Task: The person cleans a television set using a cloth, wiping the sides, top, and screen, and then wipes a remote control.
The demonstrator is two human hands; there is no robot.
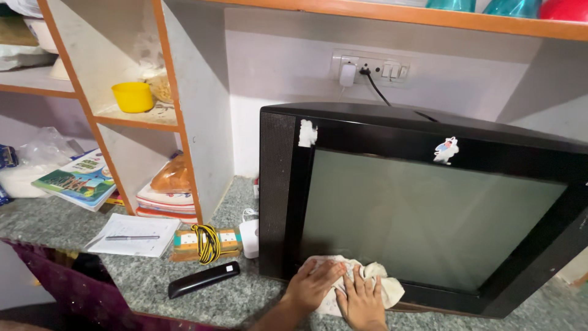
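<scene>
White cloth (358, 283), crumpled, lay pressed against the bottom left corner of the television (429, 208) screen, under both hands. Left hand (313, 283) lay flat on the cloth's left part, fingers spread and extended up toward the glass, not closed around anything. Right hand (361, 301) sat just beside it, touching it, palm down on the cloth, fingers likewise spread and flat; cloth bulged out past its right side. Both forearms entered from the bottom edge. Left of the left hand, on the speckled granite counter (147, 279), lay a black remote (203, 279). Beyond that, a yellow-and-black cord bundle (208, 243) rested on a patterned box (205, 244), with a white adapter (249, 238) just beside the television's side. Farther left, a pen (131, 237) lay on a paper sheet (131, 235). Up and left of the hands, a yellow bowl (133, 96) sat on a shelf (138, 116).
</scene>
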